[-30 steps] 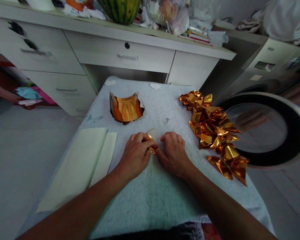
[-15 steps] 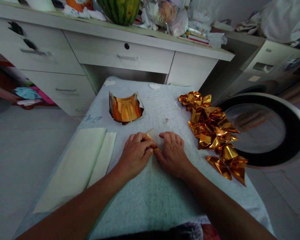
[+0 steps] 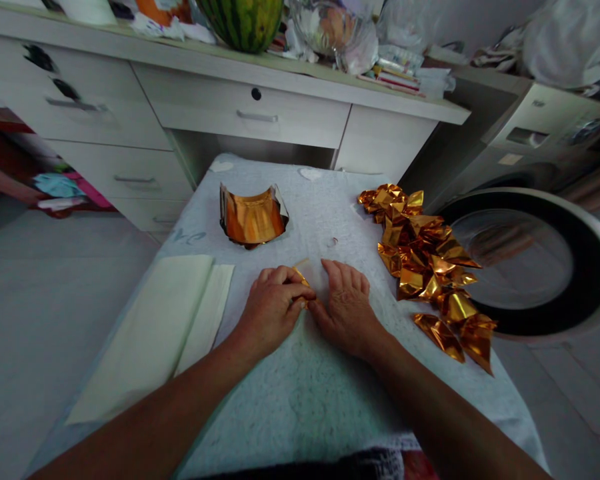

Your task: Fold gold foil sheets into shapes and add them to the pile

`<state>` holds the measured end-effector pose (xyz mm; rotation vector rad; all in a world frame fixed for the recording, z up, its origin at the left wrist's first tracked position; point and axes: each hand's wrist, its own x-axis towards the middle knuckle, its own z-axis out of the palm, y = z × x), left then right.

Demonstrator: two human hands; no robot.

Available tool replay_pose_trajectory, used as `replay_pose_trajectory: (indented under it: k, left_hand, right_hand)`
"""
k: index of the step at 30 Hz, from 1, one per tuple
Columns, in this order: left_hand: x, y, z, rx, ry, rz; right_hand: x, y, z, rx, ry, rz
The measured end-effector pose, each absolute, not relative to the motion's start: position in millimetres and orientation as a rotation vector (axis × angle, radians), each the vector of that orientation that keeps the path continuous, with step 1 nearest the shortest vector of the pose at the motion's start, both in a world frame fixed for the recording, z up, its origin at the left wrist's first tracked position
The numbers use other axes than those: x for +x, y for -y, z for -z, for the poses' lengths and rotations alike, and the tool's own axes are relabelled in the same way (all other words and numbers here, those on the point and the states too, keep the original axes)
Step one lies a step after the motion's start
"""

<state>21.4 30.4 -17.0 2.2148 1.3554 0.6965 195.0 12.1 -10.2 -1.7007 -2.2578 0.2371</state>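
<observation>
Near the middle of the cloth-covered table point(image 3: 310, 400), my left hand point(image 3: 275, 303) is closed on a small piece of gold foil point(image 3: 301, 275), mostly hidden under its fingers. My right hand point(image 3: 347, 303) lies beside it, palm down, fingers stretched out flat, its thumb touching the left fingertips at the foil. A pale strip shows between the hands. Beyond the left hand stands a curved stack of gold foil sheets point(image 3: 255, 220). Folded gold foil pieces point(image 3: 420, 247) lie in a long heap on the right. Pale paper sheets point(image 3: 145, 333) lie at the left.
A white cabinet point(image 3: 295, 123) with drawers stands behind the table, with a watermelon point(image 3: 245, 23) and a glass bowl point(image 3: 325, 27) on top. At the right, a washing machine's round door point(image 3: 520, 260) hangs open beside the table. A small ring-like bit point(image 3: 334, 241) lies beyond my hands.
My right hand's fingers have straightened and flattened onto the table. My left hand keeps its grip on the foil, less of which shows near the right thumb.
</observation>
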Motion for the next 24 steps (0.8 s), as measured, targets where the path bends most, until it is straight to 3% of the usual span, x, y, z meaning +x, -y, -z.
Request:
replay_pose_trajectory:
  k: [24]
  left_hand:
    - [21, -30, 15, 2.232, -1.348, -0.693]
  right_hand:
    - [215, -11, 7, -1.597, 2.451, -0.417]
